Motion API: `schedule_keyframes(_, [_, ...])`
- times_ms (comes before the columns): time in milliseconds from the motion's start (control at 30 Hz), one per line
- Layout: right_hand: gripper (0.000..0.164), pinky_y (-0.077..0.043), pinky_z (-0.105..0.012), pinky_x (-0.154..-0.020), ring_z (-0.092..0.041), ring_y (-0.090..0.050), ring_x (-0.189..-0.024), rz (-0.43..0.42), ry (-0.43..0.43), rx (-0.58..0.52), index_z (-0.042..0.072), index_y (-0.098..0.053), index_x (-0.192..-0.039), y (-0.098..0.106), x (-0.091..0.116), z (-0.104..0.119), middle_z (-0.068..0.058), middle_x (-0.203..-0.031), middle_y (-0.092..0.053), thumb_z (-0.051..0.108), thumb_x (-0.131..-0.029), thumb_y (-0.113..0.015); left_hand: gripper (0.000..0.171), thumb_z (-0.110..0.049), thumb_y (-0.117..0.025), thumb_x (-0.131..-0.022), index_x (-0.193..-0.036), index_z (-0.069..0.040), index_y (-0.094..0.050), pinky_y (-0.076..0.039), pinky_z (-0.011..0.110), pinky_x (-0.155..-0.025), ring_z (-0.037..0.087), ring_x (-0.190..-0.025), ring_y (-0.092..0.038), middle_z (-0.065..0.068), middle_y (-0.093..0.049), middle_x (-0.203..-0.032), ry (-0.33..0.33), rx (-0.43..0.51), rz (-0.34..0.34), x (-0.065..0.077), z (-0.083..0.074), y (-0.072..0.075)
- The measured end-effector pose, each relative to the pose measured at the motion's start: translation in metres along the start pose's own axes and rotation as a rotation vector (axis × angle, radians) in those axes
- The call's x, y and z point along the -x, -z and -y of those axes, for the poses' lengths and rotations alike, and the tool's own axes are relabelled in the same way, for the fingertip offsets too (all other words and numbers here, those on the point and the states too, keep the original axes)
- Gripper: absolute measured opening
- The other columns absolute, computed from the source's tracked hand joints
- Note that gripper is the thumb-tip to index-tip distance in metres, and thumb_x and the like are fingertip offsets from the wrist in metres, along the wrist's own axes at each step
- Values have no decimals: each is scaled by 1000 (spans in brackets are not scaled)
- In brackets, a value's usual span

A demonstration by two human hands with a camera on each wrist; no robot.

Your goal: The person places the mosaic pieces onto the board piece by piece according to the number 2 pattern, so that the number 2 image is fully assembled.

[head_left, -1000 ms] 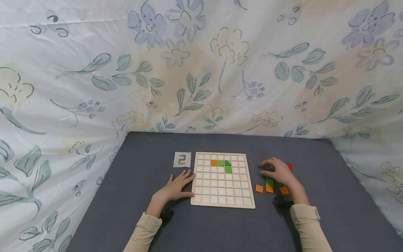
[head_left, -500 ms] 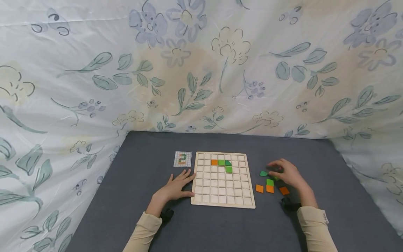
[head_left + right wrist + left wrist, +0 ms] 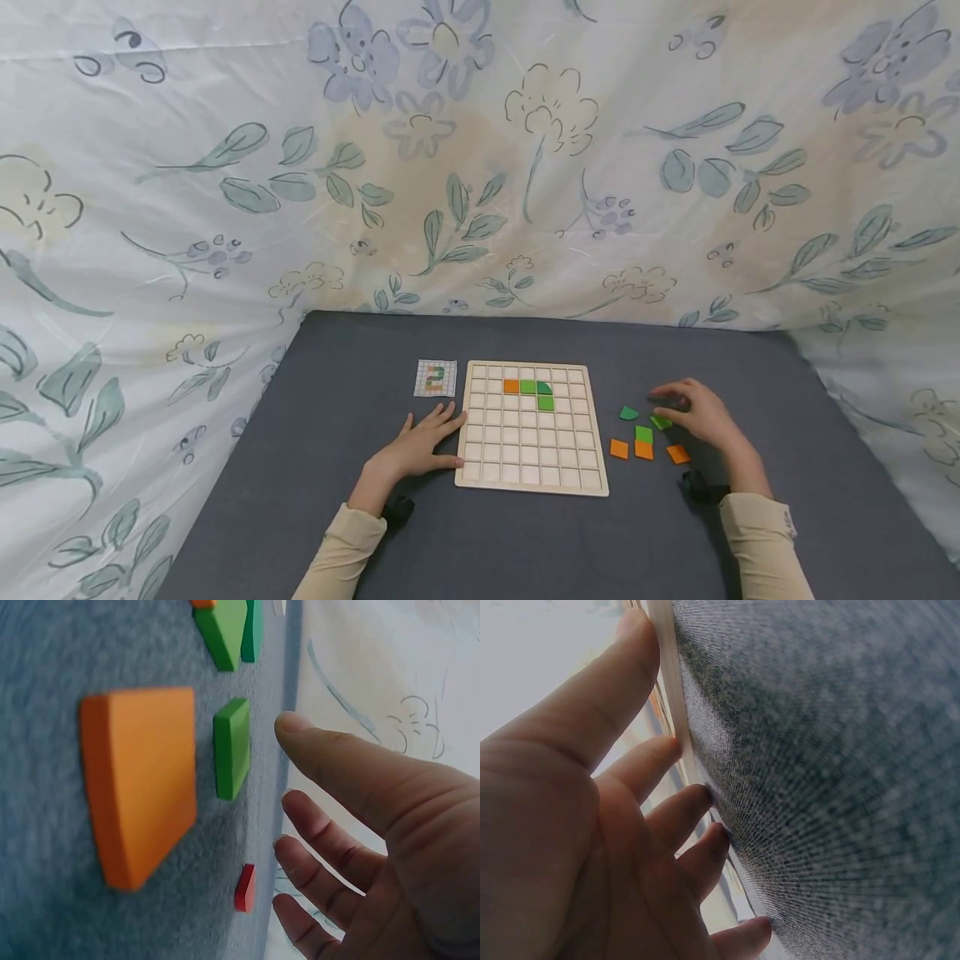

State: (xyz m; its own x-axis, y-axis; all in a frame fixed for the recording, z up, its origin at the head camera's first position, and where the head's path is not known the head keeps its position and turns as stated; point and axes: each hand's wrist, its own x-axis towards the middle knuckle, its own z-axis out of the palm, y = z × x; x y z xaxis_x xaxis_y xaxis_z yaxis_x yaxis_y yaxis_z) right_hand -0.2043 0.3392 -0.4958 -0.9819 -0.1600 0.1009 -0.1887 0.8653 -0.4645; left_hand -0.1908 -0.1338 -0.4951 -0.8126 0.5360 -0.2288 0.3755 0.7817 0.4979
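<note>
A wooden grid board [image 3: 500, 437] lies on the table. An orange square [image 3: 512, 387], two light green squares [image 3: 528, 387] and a dark green rounded piece [image 3: 544, 388] sit in its cells. My left hand [image 3: 414, 445] rests flat at its left edge, thumb and index fingertip touching the rim [image 3: 667, 675]. To the right, my right hand [image 3: 703, 413] hovers over loose pieces, fingers slightly bent and nothing between them. Nearest to it is a green square [image 3: 661, 422]. A red piece [image 3: 245, 889] appears only in the right wrist view; the hand hides it from the head view.
A small pattern card [image 3: 435, 378] lies beyond the left hand. Near the board's right side are a dark green rounded piece [image 3: 628, 412], a green square [image 3: 643, 434] and several orange squares [image 3: 618, 449]. A floral cloth [image 3: 480, 208] hangs behind the dark table [image 3: 360, 350].
My right hand has drawn right, away from the loose dark green piece, uncovering it and a green square. The red piece has gone from sight behind the hand. My left hand stays put.
</note>
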Motion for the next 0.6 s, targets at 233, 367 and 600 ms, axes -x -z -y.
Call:
schedule_keyframes(233, [33, -34, -33, -63, -23, -44, -78, -16, -5, 18, 5, -67, -110, 4, 3, -7, -15, -98, -55, 21, -82, -72, 78, -48, -62, -84, -148, -24, -26, 0, 65, -108, 28, -143, -8, 7, -16, -155, 6, -2, -13, -1, 0, 0])
schedule_keyframes(367, [34, -35, -35, -65, -26, -47, -81, -18, -22, 18, 3, -66, -111, 6, 5, -9, -16, -99, -55, 21, -82, -72, 78, -48, -62, -83, -148, -24, -26, 0, 65, -108, 28, -143, -8, 6, -16, -155, 8, -5, -16, -1, 1, 0])
schedule_keyframes(600, [34, -36, -35, -64, -26, -47, -81, -36, -25, 28, 3, -66, -111, 4, 8, -14, -16, -97, -55, 23, -83, -70, 79, -47, -63, -83, -148, -22, -26, 0, 65, -107, 29, -143, -8, 8, -16, -155, 5, -3, -6, -1, -1, 0])
